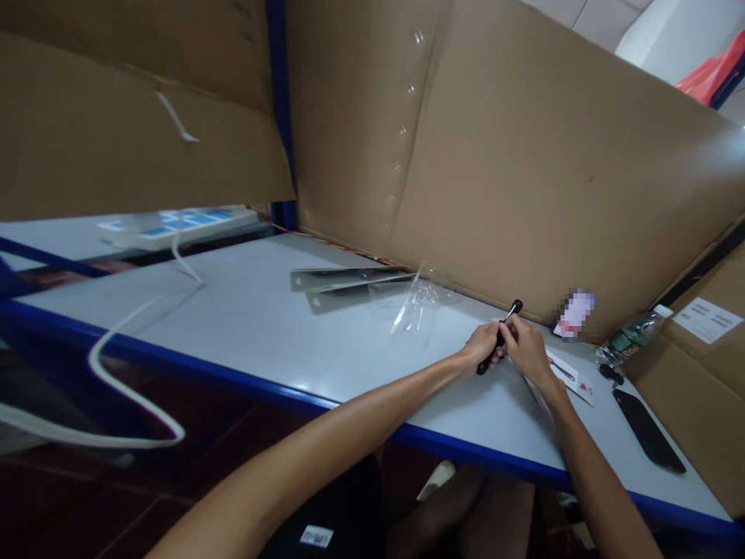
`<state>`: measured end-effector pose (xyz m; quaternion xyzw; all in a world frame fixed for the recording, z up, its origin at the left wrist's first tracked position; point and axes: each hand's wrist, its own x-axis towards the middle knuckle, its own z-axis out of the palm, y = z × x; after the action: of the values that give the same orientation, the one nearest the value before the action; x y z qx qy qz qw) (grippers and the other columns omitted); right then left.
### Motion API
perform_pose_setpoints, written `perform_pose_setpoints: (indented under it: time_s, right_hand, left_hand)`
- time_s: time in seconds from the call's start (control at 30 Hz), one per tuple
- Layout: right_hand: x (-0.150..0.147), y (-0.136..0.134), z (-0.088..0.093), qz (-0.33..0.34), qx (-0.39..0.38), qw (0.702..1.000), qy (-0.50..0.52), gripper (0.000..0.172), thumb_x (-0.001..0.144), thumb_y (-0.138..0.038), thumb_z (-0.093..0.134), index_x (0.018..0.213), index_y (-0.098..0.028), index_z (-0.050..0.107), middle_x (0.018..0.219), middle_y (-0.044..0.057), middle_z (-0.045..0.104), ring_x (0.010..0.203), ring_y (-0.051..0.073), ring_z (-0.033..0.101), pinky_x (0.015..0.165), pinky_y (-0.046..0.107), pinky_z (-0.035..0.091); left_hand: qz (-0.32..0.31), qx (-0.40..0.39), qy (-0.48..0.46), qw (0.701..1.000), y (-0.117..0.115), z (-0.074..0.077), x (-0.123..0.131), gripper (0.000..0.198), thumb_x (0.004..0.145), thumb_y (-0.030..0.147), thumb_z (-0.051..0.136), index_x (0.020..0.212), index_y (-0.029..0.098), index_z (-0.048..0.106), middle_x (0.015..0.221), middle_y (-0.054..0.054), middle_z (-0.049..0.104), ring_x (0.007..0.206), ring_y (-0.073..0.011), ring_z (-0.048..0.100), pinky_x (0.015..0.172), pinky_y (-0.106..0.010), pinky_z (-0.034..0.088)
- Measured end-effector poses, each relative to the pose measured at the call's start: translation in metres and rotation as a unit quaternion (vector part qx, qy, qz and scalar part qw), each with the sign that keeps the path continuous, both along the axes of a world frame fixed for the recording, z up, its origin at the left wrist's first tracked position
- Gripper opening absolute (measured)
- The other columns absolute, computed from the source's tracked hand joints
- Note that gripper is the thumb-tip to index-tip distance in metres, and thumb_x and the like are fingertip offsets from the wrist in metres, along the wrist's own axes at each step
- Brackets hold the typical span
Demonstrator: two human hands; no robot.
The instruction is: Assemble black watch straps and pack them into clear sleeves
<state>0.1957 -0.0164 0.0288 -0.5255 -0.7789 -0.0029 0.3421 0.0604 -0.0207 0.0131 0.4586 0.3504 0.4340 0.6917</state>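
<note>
Both hands are over the right part of the table, close together on a slim black stick-like object (514, 307). My left hand (482, 343) is wrapped round its lower part. On the upper part, my right hand (521, 341) pinches it with thumb and fingers. The object tilts up to the right, and its kind is not clear. Partly under my right forearm lies a white printed card (573, 379) showing a picture of a dark tool. Left of the hands lie clear plastic blister shells (422, 299) and several flat backing cards (331, 281).
The grey table (250, 326) has a blue edge. At its right are a black phone (647, 431), a plastic bottle (632, 335) and a small dark item (611, 374). Cardboard walls (494, 155) stand behind. A white cable (110, 341) hangs at left by a power strip (192, 225).
</note>
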Motion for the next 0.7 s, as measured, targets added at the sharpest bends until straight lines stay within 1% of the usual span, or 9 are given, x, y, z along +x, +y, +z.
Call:
perform_pose_setpoints:
  time_s: [0.07,0.13,0.2,0.27,0.37,0.47,0.57,0.63,0.7]
  right_hand:
    - [0.003,0.001,0.001,0.03,-0.018,0.999,0.0,0.018,0.092,-0.035,0.052,0.077,-0.025,0.051,0.062,-0.002,0.056,0.055,0.017,0.047,0.058,0.028,0.029]
    - [0.004,0.001,0.0,0.047,-0.024,0.999,0.006,0.015,0.09,-0.033,0.054,0.077,-0.025,0.051,0.06,-0.003,0.054,0.053,0.016,0.045,0.057,0.028,0.028]
    - [0.003,0.001,-0.002,0.043,-0.017,0.999,0.004,0.016,0.091,-0.034,0.053,0.078,-0.025,0.052,0.061,-0.003,0.054,0.053,0.016,0.045,0.058,0.028,0.028]
    - [0.0,0.001,-0.004,0.023,-0.01,1.0,-0.002,0.014,0.093,-0.035,0.051,0.083,-0.025,0.054,0.064,-0.002,0.057,0.055,0.017,0.047,0.059,0.028,0.029]
    - [-0.005,0.0,-0.007,0.004,-0.002,1.0,0.002,0.013,0.094,-0.036,0.048,0.091,-0.025,0.056,0.071,0.001,0.062,0.061,0.02,0.053,0.061,0.029,0.032]
    - [-0.01,-0.002,-0.009,0.012,0.016,1.0,0.018,0.013,0.094,-0.033,0.047,0.092,-0.025,0.057,0.077,0.004,0.064,0.069,0.022,0.057,0.066,0.03,0.037]
    - [-0.011,-0.002,-0.01,0.024,0.034,0.999,0.01,0.016,0.093,-0.026,0.044,0.094,-0.024,0.06,0.084,0.006,0.066,0.076,0.024,0.059,0.071,0.032,0.039]
    - [-0.01,-0.002,-0.009,0.026,0.038,0.999,0.003,0.017,0.091,-0.023,0.044,0.092,-0.024,0.061,0.087,0.006,0.066,0.078,0.023,0.058,0.072,0.032,0.039]
    - [-0.009,-0.003,-0.007,0.028,0.036,0.999,0.016,0.014,0.089,-0.023,0.046,0.089,-0.024,0.061,0.085,0.005,0.065,0.075,0.022,0.057,0.071,0.031,0.039]
  left_hand:
    - [-0.005,-0.007,-0.006,1.0,0.0,-0.001,-0.001,0.043,0.099,0.058,0.042,0.092,0.018,0.056,0.053,0.006,0.044,0.038,-0.0062,0.034,0.041,-0.017,0.024]
    - [-0.002,-0.001,-0.006,1.0,0.0,-0.001,-0.002,0.042,0.098,0.057,0.046,0.088,0.018,0.055,0.052,0.006,0.041,0.038,-0.0057,0.032,0.041,-0.017,0.022]
    - [0.003,0.006,-0.014,1.0,0.001,-0.002,-0.002,0.04,0.096,0.057,0.051,0.085,0.018,0.055,0.052,0.007,0.04,0.039,-0.0055,0.032,0.041,-0.017,0.021]
    - [0.007,0.005,-0.025,1.0,0.002,-0.002,-0.001,0.04,0.095,0.056,0.054,0.082,0.018,0.053,0.052,0.007,0.038,0.04,-0.0052,0.031,0.041,-0.017,0.019]
    - [0.005,-0.005,-0.033,0.999,0.003,-0.001,0.0,0.041,0.099,0.055,0.048,0.079,0.019,0.049,0.052,0.007,0.036,0.039,-0.0048,0.029,0.041,-0.016,0.02]
    - [0.006,-0.022,-0.024,0.999,0.003,0.002,0.0,0.039,0.103,0.049,0.038,0.08,0.02,0.046,0.052,0.008,0.034,0.038,-0.0051,0.028,0.04,-0.016,0.02]
    - [-0.001,-0.034,-0.024,0.999,0.002,0.004,-0.001,0.037,0.106,0.044,0.03,0.08,0.021,0.044,0.052,0.008,0.032,0.037,-0.0052,0.027,0.04,-0.017,0.019]
    - [-0.018,-0.041,-0.033,0.998,0.002,0.004,-0.002,0.039,0.106,0.046,0.028,0.079,0.021,0.042,0.053,0.008,0.032,0.037,-0.0049,0.026,0.041,-0.017,0.018]
    - [-0.032,-0.048,-0.04,0.998,0.002,0.004,-0.002,0.042,0.104,0.051,0.03,0.079,0.021,0.043,0.054,0.008,0.033,0.037,-0.0048,0.026,0.041,-0.017,0.018]
